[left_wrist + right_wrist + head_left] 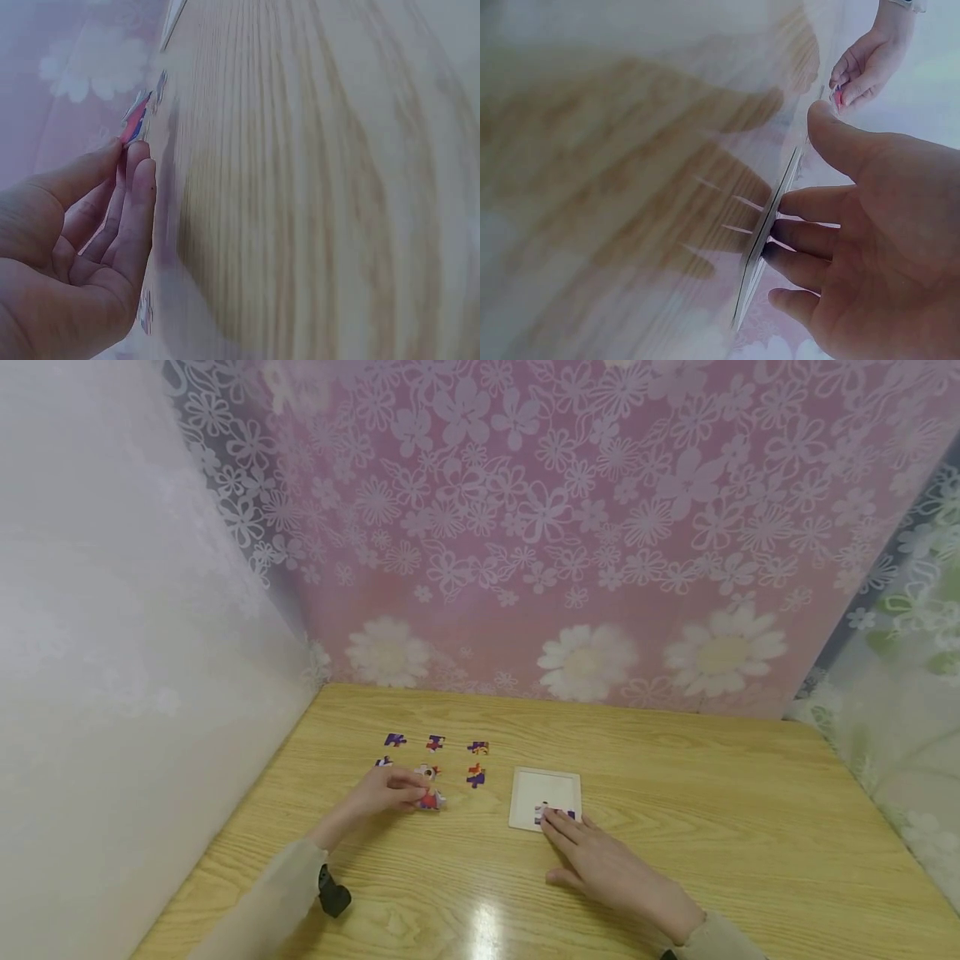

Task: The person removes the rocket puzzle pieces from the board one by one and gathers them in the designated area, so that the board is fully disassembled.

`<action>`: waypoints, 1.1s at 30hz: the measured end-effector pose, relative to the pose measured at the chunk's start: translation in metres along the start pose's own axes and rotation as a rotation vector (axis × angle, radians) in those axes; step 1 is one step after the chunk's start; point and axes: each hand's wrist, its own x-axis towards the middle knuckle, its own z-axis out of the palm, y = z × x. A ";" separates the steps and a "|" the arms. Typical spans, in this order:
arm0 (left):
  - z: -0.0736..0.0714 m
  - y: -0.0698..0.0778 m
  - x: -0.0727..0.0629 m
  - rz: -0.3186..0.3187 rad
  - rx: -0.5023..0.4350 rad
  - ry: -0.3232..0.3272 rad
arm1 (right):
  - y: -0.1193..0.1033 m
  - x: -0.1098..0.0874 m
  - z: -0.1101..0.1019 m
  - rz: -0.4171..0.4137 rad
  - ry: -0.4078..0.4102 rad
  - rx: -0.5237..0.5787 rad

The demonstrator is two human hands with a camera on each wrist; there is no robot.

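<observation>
My left hand [384, 789] pinches a jigsaw puzzle piece [431, 801] with red and white on it between thumb and fingers. In the left wrist view the piece [135, 122] is tilted up at the fingertips, close over the table. Just behind it is another piece [428, 772], partly covered. My right hand [603, 860] rests its straight fingers on the near side of a square white puzzle tray [525, 793]. Under and beside those fingertips, pieces [539, 815] lie along the tray's near edge, partly hidden. The right wrist view shows the tray [751, 259] edge-on under the fingers.
Loose puzzle pieces lie in rows left of the tray: a purple one [394, 740], a red and purple one [435, 742], and others [476, 776] nearer the tray. The wooden table [697, 802] meets a flowered pink backdrop [480, 610] behind and a pale wall [135, 635] at left.
</observation>
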 end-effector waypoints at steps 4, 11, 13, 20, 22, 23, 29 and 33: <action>-0.011 -0.007 -0.007 0.001 0.007 0.003 | 0.000 0.001 -0.001 -0.001 -0.003 0.002; -0.031 -0.011 -0.022 -0.032 0.005 0.035 | 0.000 0.002 0.000 -0.002 -0.012 0.004; -0.036 -0.012 -0.027 -0.045 0.019 0.052 | 0.000 0.002 0.000 -0.002 -0.013 0.006; -0.053 -0.012 -0.038 -0.067 0.005 0.113 | 0.000 0.002 -0.001 0.003 -0.011 0.007; -0.057 -0.012 -0.041 -0.069 0.002 0.121 | 0.000 0.002 -0.001 0.003 -0.012 0.001; -0.058 -0.012 -0.042 -0.075 0.007 0.126 | 0.000 0.002 -0.001 0.003 -0.012 -0.001; -0.063 -0.009 -0.050 -0.116 0.046 0.151 | -0.001 0.003 -0.001 0.005 -0.013 -0.010; -0.063 -0.006 -0.053 -0.114 0.042 0.153 | -0.001 0.003 -0.001 0.006 -0.013 -0.016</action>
